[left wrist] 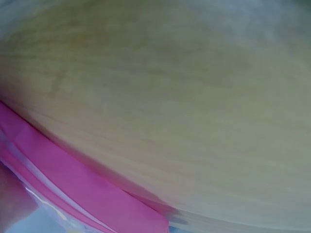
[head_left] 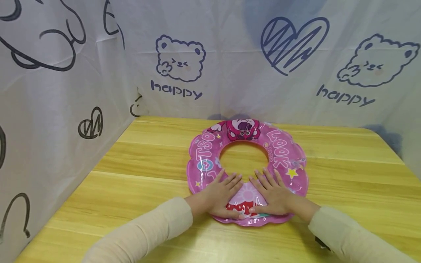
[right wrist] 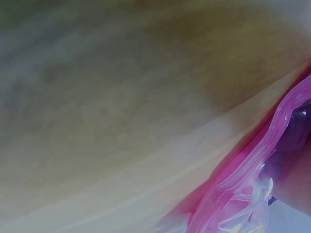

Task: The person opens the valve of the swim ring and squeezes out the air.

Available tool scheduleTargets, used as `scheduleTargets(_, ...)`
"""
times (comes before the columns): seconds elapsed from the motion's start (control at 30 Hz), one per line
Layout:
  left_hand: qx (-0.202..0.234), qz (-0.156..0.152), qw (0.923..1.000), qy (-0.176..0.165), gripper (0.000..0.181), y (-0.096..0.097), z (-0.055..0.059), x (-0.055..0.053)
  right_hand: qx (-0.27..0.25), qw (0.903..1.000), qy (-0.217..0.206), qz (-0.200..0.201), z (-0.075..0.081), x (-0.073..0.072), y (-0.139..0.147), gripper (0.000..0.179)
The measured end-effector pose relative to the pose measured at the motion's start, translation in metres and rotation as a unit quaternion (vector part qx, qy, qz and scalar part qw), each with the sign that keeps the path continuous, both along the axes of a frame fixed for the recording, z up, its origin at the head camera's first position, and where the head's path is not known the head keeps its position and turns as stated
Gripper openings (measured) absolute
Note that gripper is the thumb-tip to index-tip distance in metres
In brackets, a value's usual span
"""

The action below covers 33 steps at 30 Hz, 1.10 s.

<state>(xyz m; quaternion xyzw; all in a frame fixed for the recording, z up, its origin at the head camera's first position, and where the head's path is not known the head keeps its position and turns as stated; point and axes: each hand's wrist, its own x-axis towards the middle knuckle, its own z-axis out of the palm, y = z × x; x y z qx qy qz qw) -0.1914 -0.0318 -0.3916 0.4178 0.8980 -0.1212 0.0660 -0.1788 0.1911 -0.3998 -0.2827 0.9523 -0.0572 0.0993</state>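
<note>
A pink inflatable swim ring (head_left: 205, 175) with a bear, stars and white lettering lies flat on the wooden table, puffed up with air. Both hands rest on its near side. My left hand (head_left: 223, 195) presses down left of the strawberry print, fingers straight and pointing forward to the inner hole. On the other side of that print, my right hand (head_left: 276, 195) lies the same way, the two thumbs close together. In the left wrist view the ring's pink edge (left wrist: 82, 179) crosses the lower left; the right wrist view has its wrinkled seam (right wrist: 238, 189) at lower right.
The wooden table (head_left: 138, 160) extends to both sides of the ring. White cloth (head_left: 230, 73) printed with bears, hearts and the word happy hangs behind the table, and more cloth (head_left: 49, 109) hangs along its left. The ring's far side lies close to the back cloth.
</note>
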Motion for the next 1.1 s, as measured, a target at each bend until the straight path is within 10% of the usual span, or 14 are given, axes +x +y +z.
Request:
scheduleTargets(0.63, -0.016, -0.003, 0.9995, 0.028, 0.097, -0.0019, -0.0049, 0.0013, -0.007, 0.9999, 0.001, 0.007, -0.0023, -0.0016, -0.0015, 0.096)
scheduleTargets(1.1, 0.014, 0.008, 0.9993, -0.033, 0.095, -0.0014, -0.0024, -0.0027, -0.008, 1.0, -0.004, 0.001, 0.0027, -0.0017, 0.0001, 0.093)
